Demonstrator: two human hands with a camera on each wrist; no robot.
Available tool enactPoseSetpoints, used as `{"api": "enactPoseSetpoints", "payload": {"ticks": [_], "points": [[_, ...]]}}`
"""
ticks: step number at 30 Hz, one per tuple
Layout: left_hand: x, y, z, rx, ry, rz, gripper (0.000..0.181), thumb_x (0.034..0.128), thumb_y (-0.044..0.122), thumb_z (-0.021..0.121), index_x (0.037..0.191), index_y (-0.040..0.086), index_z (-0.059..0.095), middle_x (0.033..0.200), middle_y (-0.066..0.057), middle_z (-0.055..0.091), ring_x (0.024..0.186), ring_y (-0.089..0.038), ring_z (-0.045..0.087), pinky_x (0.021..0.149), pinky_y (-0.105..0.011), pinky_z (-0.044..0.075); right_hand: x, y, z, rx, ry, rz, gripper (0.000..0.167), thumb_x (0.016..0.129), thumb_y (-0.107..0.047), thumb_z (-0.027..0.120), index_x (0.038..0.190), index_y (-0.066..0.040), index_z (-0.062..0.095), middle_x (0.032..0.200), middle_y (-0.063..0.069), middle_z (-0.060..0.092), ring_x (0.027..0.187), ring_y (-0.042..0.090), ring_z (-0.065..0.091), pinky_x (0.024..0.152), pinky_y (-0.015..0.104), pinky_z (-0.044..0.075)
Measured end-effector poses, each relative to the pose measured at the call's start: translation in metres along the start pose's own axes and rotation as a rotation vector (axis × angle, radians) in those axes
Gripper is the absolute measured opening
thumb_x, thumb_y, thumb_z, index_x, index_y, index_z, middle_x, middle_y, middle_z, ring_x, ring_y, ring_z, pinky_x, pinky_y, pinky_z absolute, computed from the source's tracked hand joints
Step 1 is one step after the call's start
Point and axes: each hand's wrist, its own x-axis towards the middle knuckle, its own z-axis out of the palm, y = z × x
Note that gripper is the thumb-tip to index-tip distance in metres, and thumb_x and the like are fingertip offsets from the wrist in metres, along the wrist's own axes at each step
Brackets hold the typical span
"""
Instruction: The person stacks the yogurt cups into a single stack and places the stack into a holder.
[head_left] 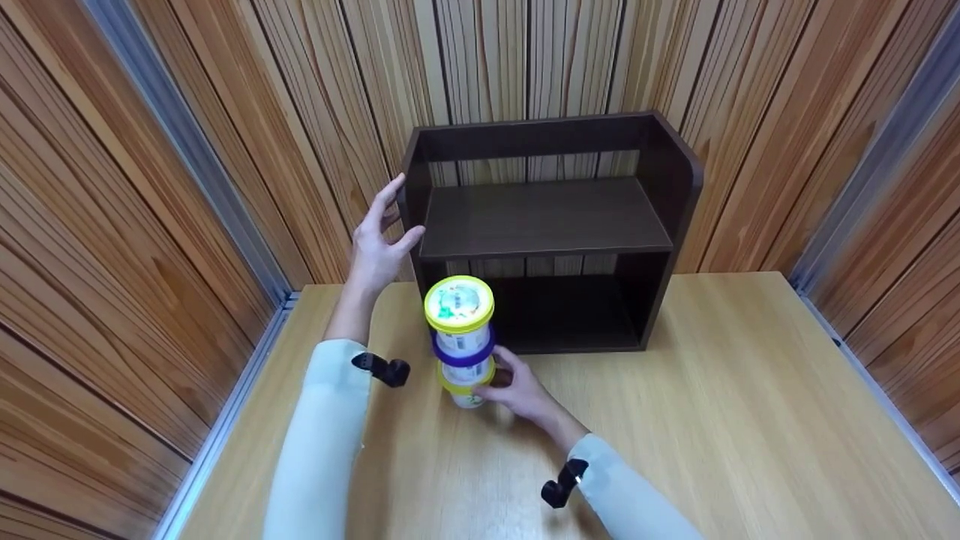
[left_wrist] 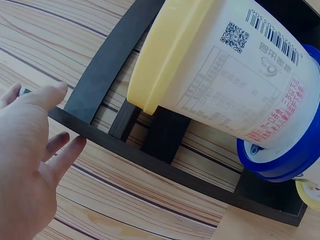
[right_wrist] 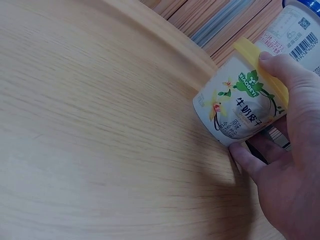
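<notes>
Three white tubs are stacked in front of the left end of a dark brown shelf unit (head_left: 547, 217). The top tub (left_wrist: 235, 75) and the bottom tub (right_wrist: 232, 102) have yellow lids; the middle tub (right_wrist: 295, 32) has a blue-purple lid. My right hand (head_left: 523, 390) grips the bottom tub from the right, its thumb at the yellow lid and fingers low on the side. Whether the tub's base touches the table cannot be told. With fingers spread and fairly straight, my left hand (head_left: 377, 244) touches the outer left side panel of the shelf unit.
The two-level shelf unit stands at the back of a light wooden table (head_left: 712, 420). Wood-patterned walls (head_left: 480, 67) rise behind and at both sides. A metal rail (head_left: 225, 442) runs along the table's left edge.
</notes>
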Motion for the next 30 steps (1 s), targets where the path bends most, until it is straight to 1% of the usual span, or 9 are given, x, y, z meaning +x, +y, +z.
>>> {"api": "enactPoseSetpoints", "payload": {"ticks": [3, 6, 10, 18, 24, 30], "points": [[0.0, -0.003, 0.0, -0.009, 0.012, 0.003, 0.076, 0.1057, -0.004, 0.072, 0.173, 0.016, 0.043, 0.184, -0.01, 0.038, 0.167, -0.035, 0.043, 0.135, -0.051, 0.047, 0.0, 0.0, 0.001, 0.006, 0.0, 0.0, 0.083, 0.099, -0.007, 0.083, 0.17, -0.003, 0.041, 0.165, 0.03, 0.057, 0.148, 0.051, 0.063, 0.126, 0.06, 0.055], [-0.001, -0.003, 0.0, -0.013, 0.019, 0.014, 0.074, 0.1054, -0.007, 0.071, 0.171, 0.015, 0.045, 0.183, -0.01, 0.04, 0.165, -0.035, 0.046, 0.134, -0.053, 0.048, 0.001, 0.002, 0.001, 0.006, -0.001, -0.016, 0.083, 0.098, -0.005, 0.084, 0.169, 0.0, 0.042, 0.164, 0.032, 0.058, 0.146, 0.052, 0.063, 0.125, 0.059, 0.056], [-0.001, -0.002, 0.0, -0.014, 0.025, 0.031, 0.073, 0.1049, -0.008, 0.07, 0.171, 0.013, 0.045, 0.182, -0.01, 0.042, 0.163, -0.036, 0.049, 0.133, -0.054, 0.049, 0.001, 0.003, 0.0, 0.0, -0.008, -0.028, 0.082, 0.098, -0.005, 0.084, 0.168, 0.0, 0.043, 0.162, 0.032, 0.059, 0.145, 0.052, 0.064, 0.124, 0.06, 0.056], [0.0, -0.001, 0.002, -0.013, 0.016, 0.017, 0.073, 0.1062, -0.007, 0.07, 0.171, 0.016, 0.045, 0.182, -0.008, 0.041, 0.164, -0.034, 0.048, 0.133, -0.052, 0.05, 0.0, 0.002, -0.003, -0.015, -0.011, -0.026, 0.081, 0.1, -0.007, 0.083, 0.169, -0.003, 0.043, 0.163, 0.03, 0.059, 0.146, 0.051, 0.064, 0.125, 0.06, 0.056], [0.0, -0.001, 0.001, -0.014, 0.019, 0.014, 0.073, 0.1063, -0.008, 0.069, 0.171, 0.016, 0.046, 0.183, -0.009, 0.04, 0.164, -0.035, 0.047, 0.134, -0.053, 0.048, -0.003, -0.001, -0.005, -0.014, -0.023, -0.04, 0.082, 0.099, -0.007, 0.084, 0.169, -0.002, 0.042, 0.165, 0.03, 0.057, 0.15, 0.052, 0.059, 0.129, 0.062, 0.051], [0.0, -0.001, 0.002, -0.01, 0.016, 0.008, 0.073, 0.1066, -0.006, 0.069, 0.171, 0.018, 0.045, 0.183, -0.008, 0.04, 0.165, -0.034, 0.046, 0.134, -0.054, 0.048, -0.006, -0.006, -0.01, -0.009, -0.03, -0.037, 0.082, 0.1, -0.008, 0.084, 0.17, -0.003, 0.042, 0.167, 0.028, 0.055, 0.157, 0.051, 0.053, 0.133, 0.065, 0.046]]}}
